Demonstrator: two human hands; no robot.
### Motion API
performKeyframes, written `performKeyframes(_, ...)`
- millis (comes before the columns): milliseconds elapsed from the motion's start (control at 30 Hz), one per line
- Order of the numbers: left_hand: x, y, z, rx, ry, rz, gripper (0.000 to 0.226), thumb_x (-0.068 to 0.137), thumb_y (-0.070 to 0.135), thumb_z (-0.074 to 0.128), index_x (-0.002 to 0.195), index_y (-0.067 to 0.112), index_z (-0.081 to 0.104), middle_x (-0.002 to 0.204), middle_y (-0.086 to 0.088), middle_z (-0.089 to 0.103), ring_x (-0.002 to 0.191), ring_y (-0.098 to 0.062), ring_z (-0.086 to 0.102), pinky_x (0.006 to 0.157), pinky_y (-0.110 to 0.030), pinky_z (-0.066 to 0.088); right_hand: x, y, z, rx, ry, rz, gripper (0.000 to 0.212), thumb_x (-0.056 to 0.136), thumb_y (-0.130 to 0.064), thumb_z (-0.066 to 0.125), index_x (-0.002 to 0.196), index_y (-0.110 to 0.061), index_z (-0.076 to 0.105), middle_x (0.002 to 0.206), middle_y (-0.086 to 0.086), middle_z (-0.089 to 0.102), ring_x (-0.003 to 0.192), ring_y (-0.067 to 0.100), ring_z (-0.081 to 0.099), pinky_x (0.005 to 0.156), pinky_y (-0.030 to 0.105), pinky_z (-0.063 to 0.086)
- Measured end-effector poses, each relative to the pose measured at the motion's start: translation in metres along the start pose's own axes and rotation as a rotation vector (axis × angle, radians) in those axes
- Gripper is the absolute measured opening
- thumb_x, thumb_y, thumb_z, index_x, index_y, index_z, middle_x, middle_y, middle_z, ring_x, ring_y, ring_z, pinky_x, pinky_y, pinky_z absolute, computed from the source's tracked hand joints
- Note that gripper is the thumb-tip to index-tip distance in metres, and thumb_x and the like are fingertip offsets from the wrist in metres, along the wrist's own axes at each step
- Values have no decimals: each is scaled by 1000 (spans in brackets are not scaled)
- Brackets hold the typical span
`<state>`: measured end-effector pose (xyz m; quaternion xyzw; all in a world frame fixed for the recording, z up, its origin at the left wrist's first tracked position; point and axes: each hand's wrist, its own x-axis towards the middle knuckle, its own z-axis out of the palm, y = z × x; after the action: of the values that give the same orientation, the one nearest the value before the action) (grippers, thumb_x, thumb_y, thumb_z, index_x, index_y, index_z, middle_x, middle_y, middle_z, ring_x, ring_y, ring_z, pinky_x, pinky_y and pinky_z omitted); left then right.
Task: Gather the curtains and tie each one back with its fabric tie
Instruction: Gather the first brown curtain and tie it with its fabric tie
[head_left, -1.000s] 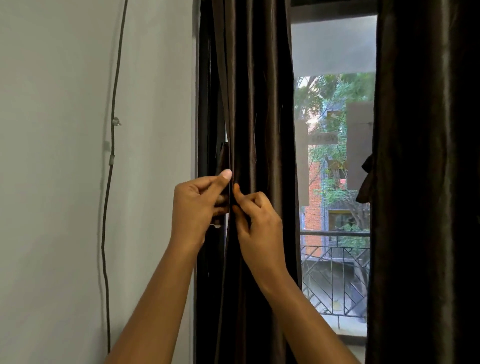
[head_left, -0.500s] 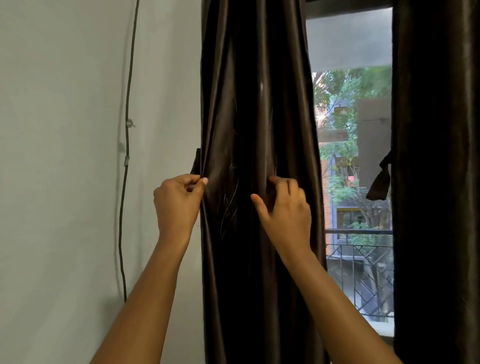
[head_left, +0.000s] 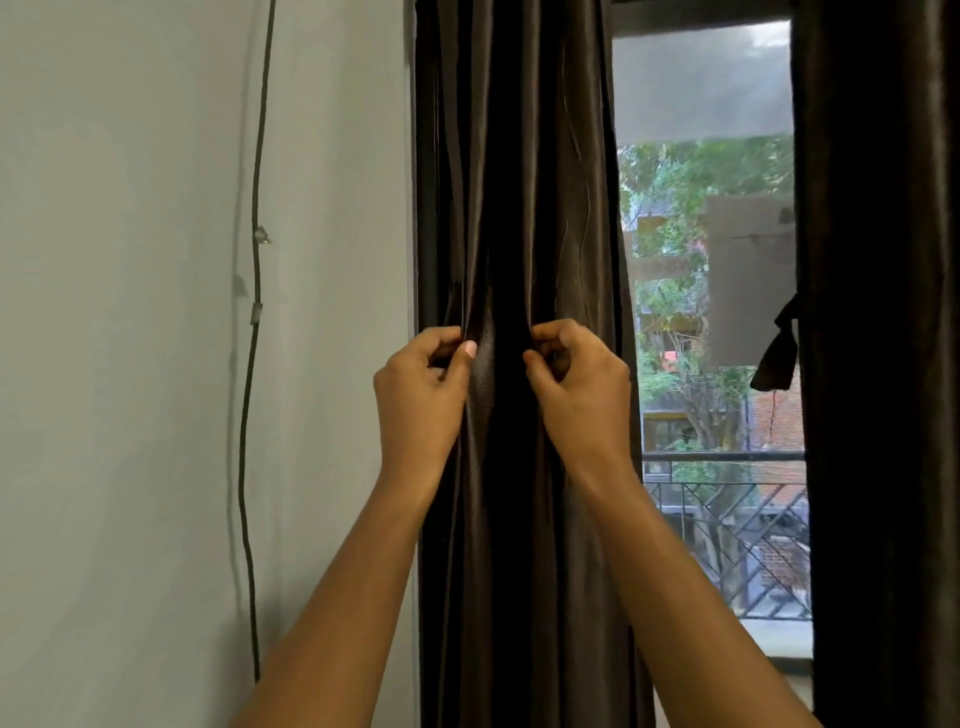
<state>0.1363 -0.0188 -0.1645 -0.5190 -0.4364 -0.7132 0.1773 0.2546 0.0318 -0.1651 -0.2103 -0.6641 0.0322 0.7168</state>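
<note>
Both hands pinch the left curtain (head_left: 519, 182) at mid-height, the left hand (head_left: 421, 395) and right hand (head_left: 582, 395) set slightly apart, each closed on dark fabric; whether that is a tie is unclear. It hangs gathered beside the wall (head_left: 130, 364), where a cord (head_left: 254, 364) runs down. Across the window (head_left: 711, 312), a tie (head_left: 776, 358) dangles from the right curtain (head_left: 883, 364).

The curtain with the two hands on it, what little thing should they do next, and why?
Probably bring both hands together and cross the tie ends. The left hand and right hand each pinch dark fabric in front of the gathered curtain, with no knot visible yet.
</note>
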Motion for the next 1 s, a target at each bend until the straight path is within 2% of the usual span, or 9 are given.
performKeyframes(67,-2,3,0,-95,-26,-35,25,88,16,69,112,19,67,85,14,69,77,16,62,70,0,45,-1,-4,0,12,-63,36,19,84,-12,65,102,-20,65,91,-6,67,79,5,63,75,28,55)
performKeyframes(233,2,8,3,-204,-67,-102,20,84,20,73,103,16,73,90,3,75,84,0,70,81,-18,56,-8,-12,-6,144,-127,131,23,85,-13,68,107,-19,68,89,-10,68,79,-3,63,72,8,51)
performKeyframes(367,1,9,5,-291,-98,-158,18,83,21,74,101,18,74,89,2,75,85,-6,71,83,-34,59,-16,-11,-7,179,-97,123,24,85,-12,68,108,-19,69,90,-8,67,80,-2,63,71,8,50)
performKeyframes(467,0,9,6,-319,-105,-161,18,83,21,73,101,17,74,90,2,75,86,-8,71,84,-38,59,-20,-12,-6,221,-88,104,25,85,-10,68,108,-19,70,88,-4,66,76,1,62,67,7,47)
performKeyframes(600,-2,8,6,-319,-105,-159,17,84,22,73,101,18,74,90,5,75,86,-5,71,82,-34,59,-20,-15,-5,265,-84,113,25,84,-8,68,106,-19,71,86,-4,68,73,2,62,69,11,49)
performKeyframes(700,-1,10,4,-228,-68,-73,17,84,19,73,101,16,74,86,9,73,80,5,67,75,-12,54,-21,-16,-6,292,-51,111,24,83,-6,68,104,-18,72,84,-8,66,71,0,61,68,12,49)
performKeyframes(767,-1,11,2,-132,-31,-2,15,84,17,73,99,15,74,78,14,68,73,11,63,68,-3,48,-24,-17,-8,301,-5,97,24,83,-6,67,103,-18,72,82,-10,63,70,-1,60,66,10,47)
performKeyframes(900,-1,12,2,-126,-51,10,16,84,16,73,100,16,73,80,13,68,74,9,64,68,-4,49,-25,-20,-4,252,-20,73,24,84,-7,66,105,-16,71,83,-10,62,70,-2,59,64,9,45)
performKeyframes(1000,1,11,-2,-389,-152,-210,14,85,15,71,99,18,73,84,7,74,82,-3,70,67,-15,55,-23,-21,-1,262,-63,65,23,84,-5,65,104,-15,71,83,-7,63,69,-3,58,64,7,44)
